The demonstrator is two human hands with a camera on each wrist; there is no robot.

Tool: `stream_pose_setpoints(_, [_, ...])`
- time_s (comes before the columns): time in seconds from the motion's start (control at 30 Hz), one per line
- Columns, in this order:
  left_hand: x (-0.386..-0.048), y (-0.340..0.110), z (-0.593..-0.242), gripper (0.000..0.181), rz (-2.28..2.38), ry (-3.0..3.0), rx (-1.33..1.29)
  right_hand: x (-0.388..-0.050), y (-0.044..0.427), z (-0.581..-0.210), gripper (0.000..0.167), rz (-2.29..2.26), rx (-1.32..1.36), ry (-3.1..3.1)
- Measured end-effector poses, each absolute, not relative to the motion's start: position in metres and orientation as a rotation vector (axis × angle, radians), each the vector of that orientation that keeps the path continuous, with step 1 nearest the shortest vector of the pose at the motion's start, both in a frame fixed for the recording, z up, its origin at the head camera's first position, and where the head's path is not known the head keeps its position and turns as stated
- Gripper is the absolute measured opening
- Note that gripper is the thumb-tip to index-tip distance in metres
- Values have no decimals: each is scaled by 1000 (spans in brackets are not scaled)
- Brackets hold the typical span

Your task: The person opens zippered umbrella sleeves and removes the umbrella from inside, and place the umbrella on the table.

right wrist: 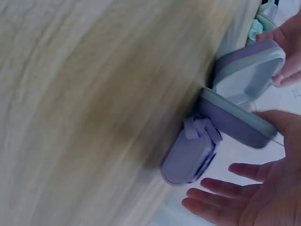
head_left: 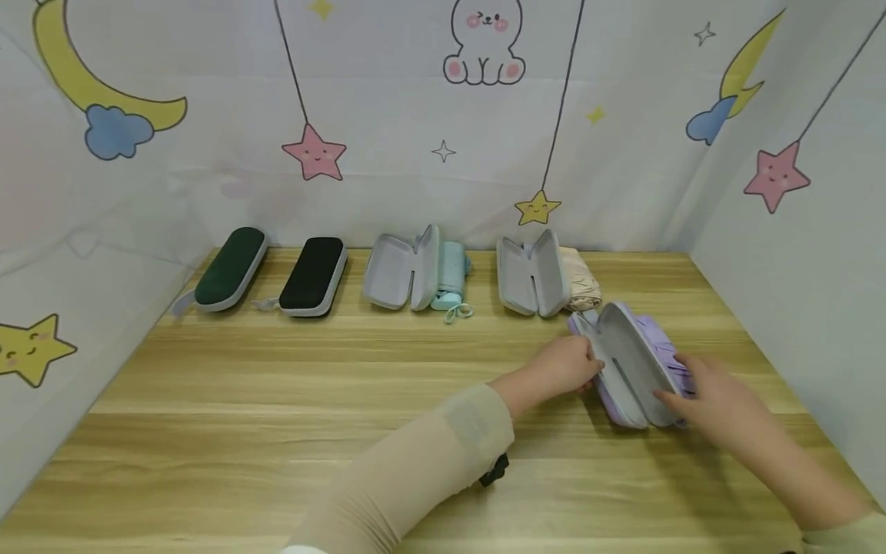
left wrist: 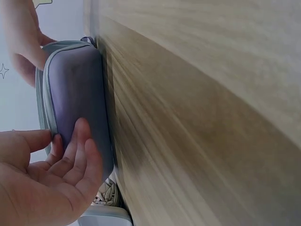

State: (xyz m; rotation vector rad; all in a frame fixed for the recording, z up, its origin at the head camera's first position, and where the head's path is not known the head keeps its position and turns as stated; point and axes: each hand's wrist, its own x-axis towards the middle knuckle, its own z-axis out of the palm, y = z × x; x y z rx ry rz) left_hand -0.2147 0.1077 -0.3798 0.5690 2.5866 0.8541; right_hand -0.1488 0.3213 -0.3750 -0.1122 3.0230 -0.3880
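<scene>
A purple zip case (head_left: 621, 385) with a grey lining stands open at the right of the table. My left hand (head_left: 566, 366) pinches its left rim; in the left wrist view, the thumb and fingers of the left hand (left wrist: 61, 179) meet at the edge of the purple shell (left wrist: 77, 89). Beside the case's right half lies a folded purple umbrella (head_left: 661, 342), its strap end (right wrist: 193, 146) showing in the right wrist view. My right hand (head_left: 720, 396) is at that right half, fingers spread and straight, thumb against the rim.
Along the back wall stand a dark green case (head_left: 231, 269), a black case (head_left: 314, 275), an open mint case (head_left: 391, 271) with a mint umbrella (head_left: 452, 269), and another open grey-lined case (head_left: 519, 277) beside a beige umbrella (head_left: 581, 281). Printed cloth walls bound the wooden table (head_left: 277, 431).
</scene>
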Motion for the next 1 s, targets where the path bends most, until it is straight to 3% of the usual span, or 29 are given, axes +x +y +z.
stream_pose_setpoints(0.23, [-214, 111, -381, 23, 840, 2586, 572, -148, 329, -385, 56, -364, -107, 3051])
stream_pose_setpoints(0.6, [-216, 118, -384, 25, 819, 2603, 625, -151, 347, -389, 76, -329, -24, 3004])
stream_pose_setpoints(1.0, [-218, 126, -389, 27, 765, 2638, 629, -156, 360, -385, 61, -320, 50, 2971])
